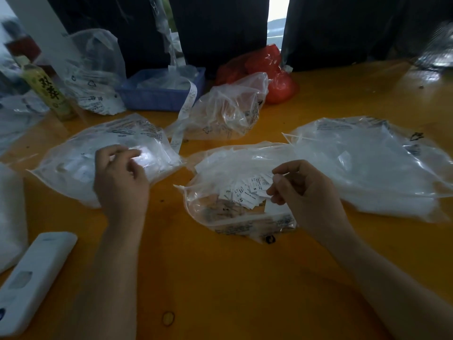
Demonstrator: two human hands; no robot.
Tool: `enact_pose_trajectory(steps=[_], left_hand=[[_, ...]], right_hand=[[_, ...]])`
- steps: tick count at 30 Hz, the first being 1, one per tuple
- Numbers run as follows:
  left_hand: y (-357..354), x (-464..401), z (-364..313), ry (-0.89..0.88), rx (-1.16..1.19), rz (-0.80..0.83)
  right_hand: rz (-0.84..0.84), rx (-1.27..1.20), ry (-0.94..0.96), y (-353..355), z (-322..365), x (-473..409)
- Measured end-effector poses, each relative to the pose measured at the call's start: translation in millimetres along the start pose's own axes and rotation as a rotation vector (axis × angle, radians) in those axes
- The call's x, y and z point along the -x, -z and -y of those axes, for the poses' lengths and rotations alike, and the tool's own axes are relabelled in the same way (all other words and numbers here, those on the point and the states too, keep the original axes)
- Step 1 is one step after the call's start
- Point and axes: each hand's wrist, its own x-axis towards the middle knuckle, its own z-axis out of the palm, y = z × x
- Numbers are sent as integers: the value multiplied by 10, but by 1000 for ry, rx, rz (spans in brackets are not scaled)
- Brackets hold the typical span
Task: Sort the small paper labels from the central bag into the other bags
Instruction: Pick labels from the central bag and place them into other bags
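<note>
Orange table [220,278] — right hand [301,190] pinches labels [247,192] over central bag [235,217].

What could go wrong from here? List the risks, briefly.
The right hand pinches labels bunched in the central bag, so it may lift several sizes together. The left hand rests over the left bag, whose opening isn't visible, so a drop could miss onto the table.

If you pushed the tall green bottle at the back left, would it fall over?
Probably. The tall green bottle is narrow and stands upright on the orange table, so a push near its top could tip it. On its side it would likely roll. It looks stiff, unlike the clear plastic bags nearby.
</note>
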Motion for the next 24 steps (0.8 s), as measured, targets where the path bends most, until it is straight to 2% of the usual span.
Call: enact_pose_trajectory(steps=[5, 8, 12, 14, 18, 21, 24], left_hand=[[-53, -107, 338, 174, -313, 147], [-82, -108, 314, 195, -373, 208], [-117, -141, 309, 197, -414, 275], [-110, -141, 306, 209, -416, 264], [-96, -121, 254, 214, -391, 222], [-99, -58, 153, 184, -327, 170], [-110, 40, -36, 97, -263, 128]], right_hand=[[-122, 284, 125, 76, -20, -34], [-192, 381, 136, 182, -31, -90], [-123, 525, 184, 198, -69, -95], [-142, 557, 195, 222, -65, -113], [-286, 787, 4, 509, -133, -270], [-277, 979, -165, 743, -185, -344], [-204, 1085, -236, 893, -208, -384]])
